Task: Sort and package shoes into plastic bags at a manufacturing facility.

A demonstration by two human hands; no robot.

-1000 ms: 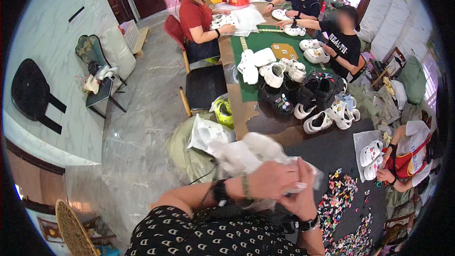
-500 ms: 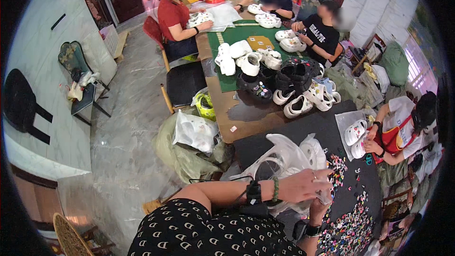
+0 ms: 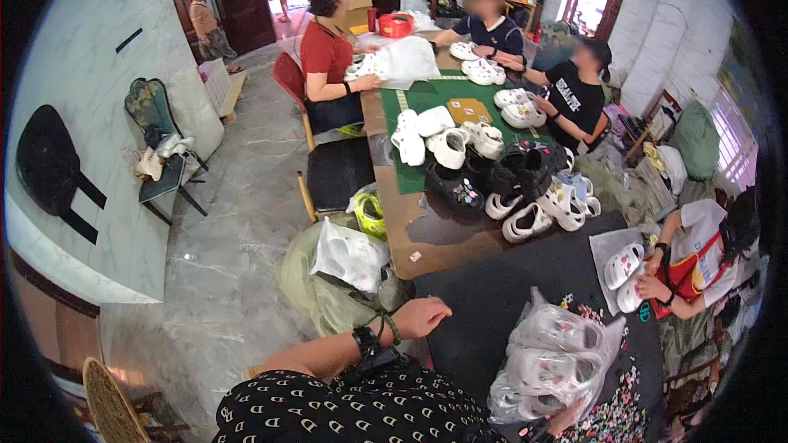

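Observation:
A clear plastic bag (image 3: 603,361) with white clogs (image 3: 548,367) inside is over the near right part of the black-topped table. My right hand (image 3: 565,418) is at the bag's lower edge and seems to grip it; most of its fingers are hidden behind the plastic. My left hand (image 3: 421,317) is away from the bag, over the table's near left edge, with its fingers curled in and nothing visible in them. Small colourful shoe charms (image 3: 620,406) lie scattered beside and beyond the bag.
White and black clogs (image 3: 513,172) crowd the middle of the table. Several people sit around it; one person's hands (image 3: 652,279) are on white clogs at the right. A stuffed sack (image 3: 308,279) and a black chair (image 3: 336,172) stand left of the table.
My left hand has let go of the plastic and moved left. The bag, with the clogs in it, has come nearer and to the right. The view has shifted, and a person now shows by the doorway.

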